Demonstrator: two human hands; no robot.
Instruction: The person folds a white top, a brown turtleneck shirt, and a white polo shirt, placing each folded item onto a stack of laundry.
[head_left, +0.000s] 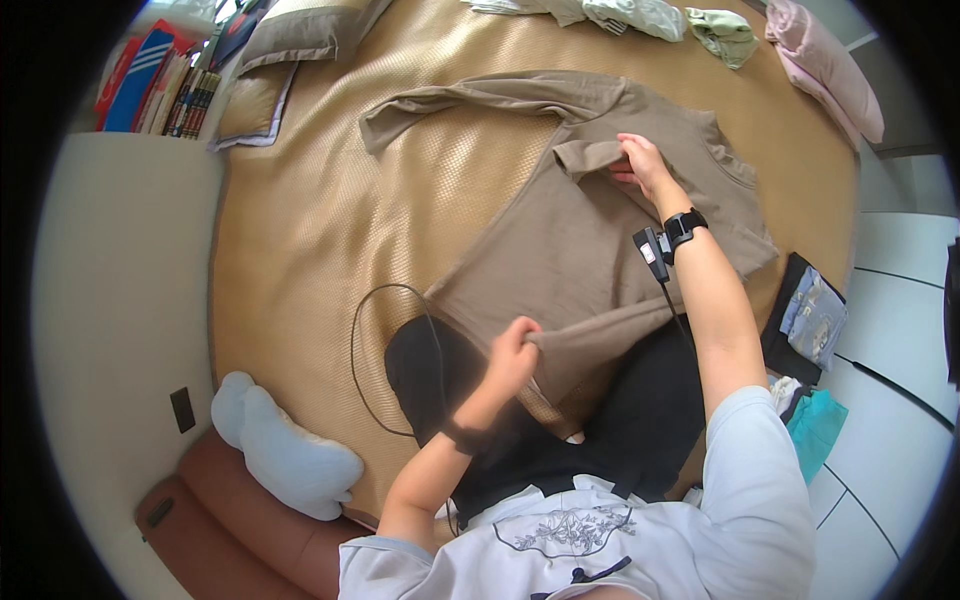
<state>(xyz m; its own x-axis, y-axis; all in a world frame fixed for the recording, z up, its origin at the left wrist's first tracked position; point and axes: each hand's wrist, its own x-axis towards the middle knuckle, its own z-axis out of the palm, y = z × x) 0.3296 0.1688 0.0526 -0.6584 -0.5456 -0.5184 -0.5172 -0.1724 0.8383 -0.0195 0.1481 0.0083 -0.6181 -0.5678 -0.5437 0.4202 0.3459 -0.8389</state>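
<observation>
A brown long-sleeved shirt (540, 247) lies spread on a woven tan mat, its neckline towards the upper right and one sleeve stretched out to the upper left. The other sleeve is folded in across the body, and its cuff end lies at my right hand (641, 163), fingers around the fabric and partly hidden by it. My left hand (516, 352) grips the shirt near its lower hem, close to my knees. A black strap with a small cabled device sits on my right wrist; a dark band is on my left wrist.
Folded clothes (814, 319) and a teal cloth (817, 429) lie at the right edge. A blue plush cushion (289, 450) rests at the lower left. A thin black cable (354, 352) loops beside my left knee. Rolled garments (637, 16) and a pink bundle (825, 67) lie along the far edge.
</observation>
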